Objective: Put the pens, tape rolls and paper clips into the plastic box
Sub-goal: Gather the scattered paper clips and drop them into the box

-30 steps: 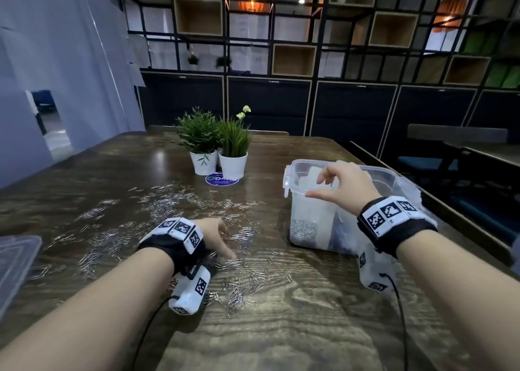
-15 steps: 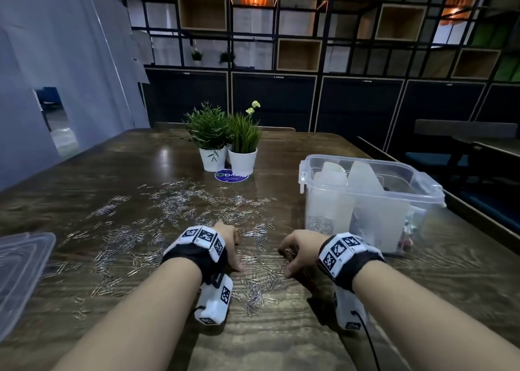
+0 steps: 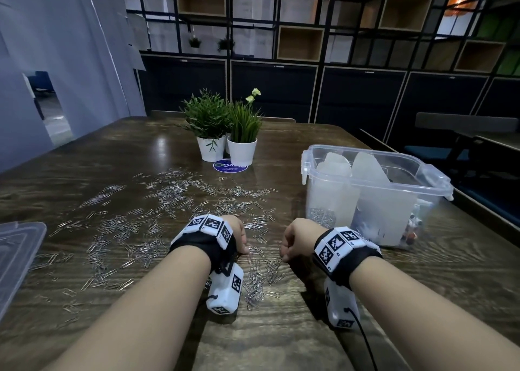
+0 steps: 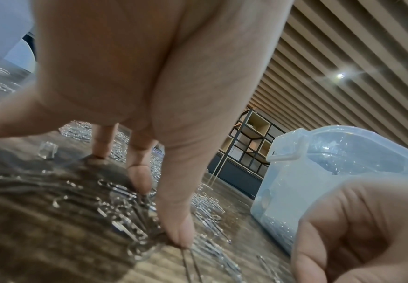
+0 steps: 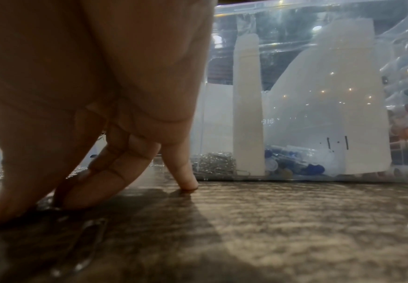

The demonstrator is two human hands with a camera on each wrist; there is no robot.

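both hands, left hand (image 3: 235, 234) and right hand (image 3: 298, 238), rake paper clips (image 3: 261, 275) together, fingers curled down on the table (image 3: 281, 337); whether any are gripped, i cannot tell. next, likely, scoop into the plastic box (image 3: 422, 173).

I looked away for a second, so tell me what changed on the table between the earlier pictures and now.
The right hand came off the plastic box rim and dropped to the table, fingertips now down among the paper clips opposite the left hand. Whether it has gripped any clips cannot be told. The left hand stayed low in the clips; box, two potted plants and lid did not move.
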